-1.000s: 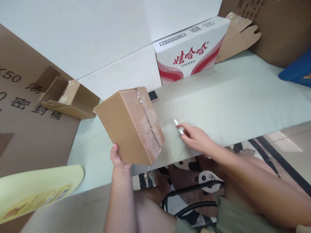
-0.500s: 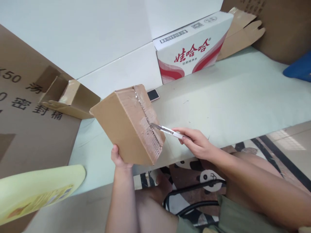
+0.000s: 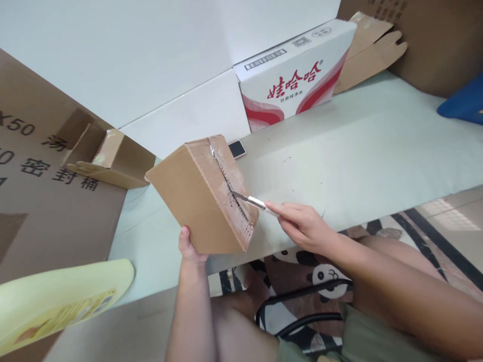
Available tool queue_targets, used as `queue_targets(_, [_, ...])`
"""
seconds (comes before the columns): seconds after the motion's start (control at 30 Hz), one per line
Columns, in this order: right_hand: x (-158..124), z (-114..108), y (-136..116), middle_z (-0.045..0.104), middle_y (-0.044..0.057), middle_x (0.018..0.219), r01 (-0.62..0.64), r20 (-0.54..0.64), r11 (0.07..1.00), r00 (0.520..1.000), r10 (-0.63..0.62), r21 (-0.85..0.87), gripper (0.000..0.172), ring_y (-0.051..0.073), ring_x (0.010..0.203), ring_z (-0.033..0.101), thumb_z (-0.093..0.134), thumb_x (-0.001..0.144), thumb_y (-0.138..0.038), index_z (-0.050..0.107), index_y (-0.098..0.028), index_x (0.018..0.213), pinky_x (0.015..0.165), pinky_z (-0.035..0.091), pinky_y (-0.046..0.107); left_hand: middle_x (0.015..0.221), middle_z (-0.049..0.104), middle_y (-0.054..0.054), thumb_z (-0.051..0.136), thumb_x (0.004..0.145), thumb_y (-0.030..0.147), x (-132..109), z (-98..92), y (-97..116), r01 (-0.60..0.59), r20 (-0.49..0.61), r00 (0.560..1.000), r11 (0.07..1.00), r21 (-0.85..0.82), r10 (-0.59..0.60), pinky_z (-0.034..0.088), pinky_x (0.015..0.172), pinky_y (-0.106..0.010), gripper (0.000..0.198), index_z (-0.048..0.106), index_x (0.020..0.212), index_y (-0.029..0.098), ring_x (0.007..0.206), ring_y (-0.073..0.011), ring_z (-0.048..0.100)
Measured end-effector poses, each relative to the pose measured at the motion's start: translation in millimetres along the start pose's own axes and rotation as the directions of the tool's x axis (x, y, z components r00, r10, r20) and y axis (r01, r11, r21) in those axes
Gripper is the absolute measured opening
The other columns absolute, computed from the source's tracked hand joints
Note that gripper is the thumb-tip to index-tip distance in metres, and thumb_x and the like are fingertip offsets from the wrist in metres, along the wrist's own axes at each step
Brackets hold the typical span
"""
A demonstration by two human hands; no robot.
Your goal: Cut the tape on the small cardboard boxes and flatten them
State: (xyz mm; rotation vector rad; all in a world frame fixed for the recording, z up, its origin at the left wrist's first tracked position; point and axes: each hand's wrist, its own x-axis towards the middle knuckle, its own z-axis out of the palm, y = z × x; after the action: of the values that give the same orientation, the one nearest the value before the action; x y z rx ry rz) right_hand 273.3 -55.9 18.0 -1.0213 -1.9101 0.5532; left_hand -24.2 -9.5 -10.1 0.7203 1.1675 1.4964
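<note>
A small brown cardboard box (image 3: 188,196) is held tilted over the table, its taped side facing right. My left hand (image 3: 190,247) grips it from below, thumb on the near face and the other fingers hidden under it. In my right hand (image 3: 302,223) is a white utility knife (image 3: 260,202) with its blade out. The blade tip touches the ragged seam in the clear tape (image 3: 222,173), about midway along the box's side. The tape is torn and wrinkled along that seam.
Behind the box lies a phone (image 3: 237,149) on the pale green table cover (image 3: 339,151). A white and red carton (image 3: 294,80) stands at the back. An open cardboard box (image 3: 121,156) is at left, near a pale yellow plastic object (image 3: 75,296). Something blue (image 3: 462,103) shows at right.
The knife blade has shifted slightly along the seam, and my right index finger now stretches along the knife. The box has turned a little in my left hand.
</note>
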Motion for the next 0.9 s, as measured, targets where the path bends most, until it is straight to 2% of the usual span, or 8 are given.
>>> queue_targets(0.2, [-0.6, 0.1, 1.0, 0.051, -0.001, 0.069, -0.027, 0.043, 1.000, 0.999, 0.026, 0.003, 0.048, 0.013, 0.058, 0.047, 0.038, 0.097, -0.014, 0.052, -0.021, 0.143, 0.055, 0.042, 0.024, 0.092, 0.077, -0.005, 0.072, 0.066, 0.065, 2.0, 2.3, -0.9, -0.040, 0.017, 0.999, 0.999, -0.016, 0.041, 0.056, 0.076, -0.038, 0.057, 0.072, 0.107, 0.026, 0.090, -0.0277, 0.070])
queue_targets(0.37, [-0.6, 1.6, 0.8, 0.056, 0.000, 0.071, -0.045, 0.090, 0.999, 0.995, 0.043, 0.026, 0.047, 0.013, 0.060, 0.050, 0.038, 0.096, -0.013, 0.055, -0.019, 0.140, 0.057, 0.044, 0.024, 0.090, 0.077, -0.004, 0.073, 0.066, 0.061, 2.6, 6.6, -0.6, -0.021, 0.004, 1.000, 0.998, -0.051, 0.022, 0.056, 0.072, -0.036, 0.051, 0.073, 0.103, 0.026, 0.083, -0.0252, 0.070])
queue_targets(0.63, [-1.0, 3.2, 0.7, 0.066, 0.004, 0.077, -0.095, 0.159, 0.993, 0.984, 0.084, 0.064, 0.049, 0.014, 0.063, 0.055, 0.039, 0.095, -0.013, 0.056, -0.020, 0.141, 0.063, 0.048, 0.025, 0.093, 0.076, -0.003, 0.070, 0.070, 0.061, 5.2, 9.8, 1.0, -0.090, -0.002, 0.996, 0.994, -0.058, 0.090, 0.054, 0.081, -0.039, 0.046, 0.072, 0.101, 0.027, 0.094, -0.0269, 0.069])
queue_targets(0.9, [-0.4, 2.4, -0.6, 0.068, 0.005, 0.079, -0.097, 0.179, 0.993, 0.980, 0.084, 0.063, 0.048, 0.014, 0.066, 0.058, 0.039, 0.095, -0.013, 0.059, -0.017, 0.138, 0.064, 0.048, 0.025, 0.110, 0.074, 0.001, 0.066, 0.075, 0.062, 6.0, 13.8, 4.4, -0.063, 0.021, 0.998, 0.988, -0.141, 0.066, 0.053, 0.089, -0.038, 0.047, 0.069, 0.110, 0.032, 0.110, -0.0243, 0.064])
